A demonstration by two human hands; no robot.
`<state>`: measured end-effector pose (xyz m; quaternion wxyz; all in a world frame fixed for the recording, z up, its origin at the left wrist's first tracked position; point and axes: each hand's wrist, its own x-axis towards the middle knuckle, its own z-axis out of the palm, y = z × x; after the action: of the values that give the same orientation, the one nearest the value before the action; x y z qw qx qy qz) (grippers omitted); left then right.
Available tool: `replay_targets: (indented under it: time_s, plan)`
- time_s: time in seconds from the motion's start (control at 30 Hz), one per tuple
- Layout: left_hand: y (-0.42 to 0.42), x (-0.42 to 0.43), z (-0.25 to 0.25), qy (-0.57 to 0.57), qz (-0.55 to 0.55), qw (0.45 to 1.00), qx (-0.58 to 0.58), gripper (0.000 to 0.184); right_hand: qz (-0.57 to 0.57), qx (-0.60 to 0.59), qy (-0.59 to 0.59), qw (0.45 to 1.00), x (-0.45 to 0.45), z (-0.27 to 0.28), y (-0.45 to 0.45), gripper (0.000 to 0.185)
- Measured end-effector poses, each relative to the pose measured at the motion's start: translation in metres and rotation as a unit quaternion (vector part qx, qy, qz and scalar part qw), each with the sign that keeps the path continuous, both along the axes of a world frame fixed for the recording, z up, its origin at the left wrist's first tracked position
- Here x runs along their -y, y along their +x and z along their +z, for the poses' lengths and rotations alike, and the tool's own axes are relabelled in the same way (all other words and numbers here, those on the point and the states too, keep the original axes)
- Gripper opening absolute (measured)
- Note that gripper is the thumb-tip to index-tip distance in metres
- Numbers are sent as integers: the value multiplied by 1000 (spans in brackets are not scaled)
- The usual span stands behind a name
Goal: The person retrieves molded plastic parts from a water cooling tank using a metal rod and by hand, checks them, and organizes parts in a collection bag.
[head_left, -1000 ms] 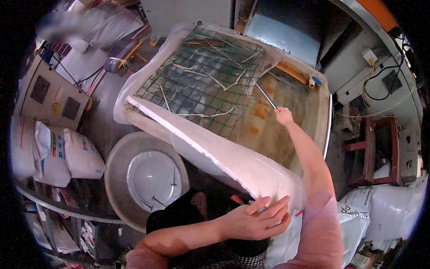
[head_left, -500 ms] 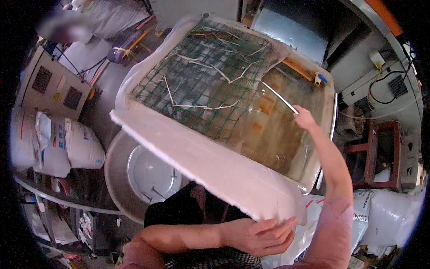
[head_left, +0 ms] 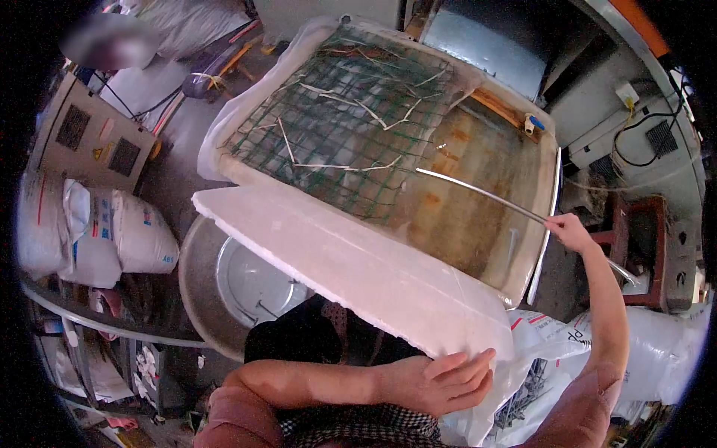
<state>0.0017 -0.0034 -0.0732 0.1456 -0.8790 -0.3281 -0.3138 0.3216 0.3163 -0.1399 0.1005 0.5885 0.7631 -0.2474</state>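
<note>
My right hand (head_left: 571, 231) is closed round a long metal rod (head_left: 485, 193), which reaches left over the brownish water in a large white tub (head_left: 545, 160). The rod's other end shows beyond the hand, at lower right. My left hand (head_left: 441, 382) has its fingers spread at the near edge of a white foam board (head_left: 358, 261), touching it. The board lies slanted along the tub's near side. A green net (head_left: 343, 112) with white strips (head_left: 325, 166) covers the tub's left part.
A round basin (head_left: 196, 280) stands below the board at left. White sacks (head_left: 146, 231) are at far left, with more (head_left: 650, 358) at lower right. A blue-handled valve (head_left: 532, 125) sits at the tub's back right corner. A reddish-brown frame (head_left: 657, 254) stands right.
My right hand has moved right and toward me, drawing the rod with it; more of the rod now shows. The board's left end has swung off the tub toward me. My left hand stays at its edge.
</note>
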Motion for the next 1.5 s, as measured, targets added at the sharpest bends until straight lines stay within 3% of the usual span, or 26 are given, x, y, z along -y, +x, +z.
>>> replay_targets:
  time_s: [0.07, 0.2, 0.57, 0.77, 1.07, 1.2, 1.5]
  plan:
    - [1, 0, -1, 17, 9, 999, -28, 23, 8, -56, -56, 997, 6, -16, -2, 33]
    - [4, 1, -8, -4, 5, 1000, -8, 27, -18, -54, -113, 992, 17, -37, -22, 35]
    - [3, -7, -11, -23, -6, 1000, -20, 29, 88, -125, -89, 984, 23, -118, -91, 32]
    - [7, -9, -14, -30, -4, 1000, -3, 29, 88, -122, -87, 985, 27, -87, -112, 31]
    - [2, -10, -7, -13, 9, 1000, -20, 22, 20, -62, -52, 997, 21, 2, -5, 29]
    - [2, -9, -8, -18, 12, 999, -25, 20, -17, -61, -28, 998, 26, -11, 13, 29]
    - [1, -10, -9, -36, 8, 999, -17, 20, 47, -91, -19, 995, 18, -66, -44, 31]
